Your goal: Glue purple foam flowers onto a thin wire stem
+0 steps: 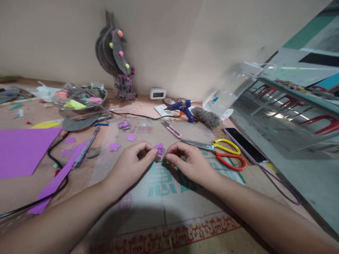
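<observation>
Between finger and thumb, my left hand pinches a small purple paper flower that looks layered. My right hand is closed at the flower's right side, thumb against fingertips; whatever it pinches is too small to make out. Beyond my left hand lie more purple flower cut-outs: a single flower, another one and a stacked one. Scissors with one yellow and one red handle rest to the right of my right hand. Pink-handled thread snips lie just past both hands.
A blue glue gun, grey yarn and a small digital clock stand at the back. On the right edge lies a phone. Purple sheet, a pen, a black cable and a filled metal bowl occupy the left.
</observation>
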The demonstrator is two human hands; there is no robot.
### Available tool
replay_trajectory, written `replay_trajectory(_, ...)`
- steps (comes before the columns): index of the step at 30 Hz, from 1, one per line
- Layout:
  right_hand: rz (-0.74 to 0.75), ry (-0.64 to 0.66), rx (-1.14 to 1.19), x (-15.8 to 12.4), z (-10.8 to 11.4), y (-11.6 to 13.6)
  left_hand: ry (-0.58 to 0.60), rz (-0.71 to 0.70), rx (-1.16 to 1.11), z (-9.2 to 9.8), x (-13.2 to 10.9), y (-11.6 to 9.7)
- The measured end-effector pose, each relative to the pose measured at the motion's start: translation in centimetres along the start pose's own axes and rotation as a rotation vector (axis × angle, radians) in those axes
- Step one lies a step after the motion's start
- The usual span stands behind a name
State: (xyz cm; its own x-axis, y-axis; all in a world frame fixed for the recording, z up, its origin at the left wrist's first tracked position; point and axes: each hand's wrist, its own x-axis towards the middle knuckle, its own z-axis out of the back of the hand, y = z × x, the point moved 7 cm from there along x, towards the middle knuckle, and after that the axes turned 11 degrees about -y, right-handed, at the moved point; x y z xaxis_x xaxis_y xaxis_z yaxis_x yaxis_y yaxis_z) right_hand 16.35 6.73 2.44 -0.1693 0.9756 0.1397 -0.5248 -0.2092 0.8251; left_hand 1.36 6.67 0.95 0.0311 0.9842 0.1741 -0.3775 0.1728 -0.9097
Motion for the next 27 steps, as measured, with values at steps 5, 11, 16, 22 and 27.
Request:
replay_trajectory(5, 0.098, -0.052, -0.078, -0.16, 0.23, 0.28, 0.016, -0.002, 0.000, -0.10, -0.04, -0.04)
replay_trajectory(11, 0.119, -0.047, -0.090, -0.21, -0.07, 0.17, 0.029, -0.002, -0.004, -0.19, -0.09, -0.26)
replay_trajectory(16, 0.116, -0.055, -0.091, -0.20, -0.05, 0.08, 0.043, -0.016, -0.010, -0.27, -0.11, -0.38)
replay_trajectory(22, 0.116, -0.083, -0.124, -0.23, 0.13, -0.06, 0.081, -0.021, -0.024, -0.52, -0.21, -0.37)
replay_trajectory(27, 0.099, -0.047, -0.058, -0.07, -0.07, -0.01, 0.094, -0.023, -0.018, -0.64, -0.22, -0.43)
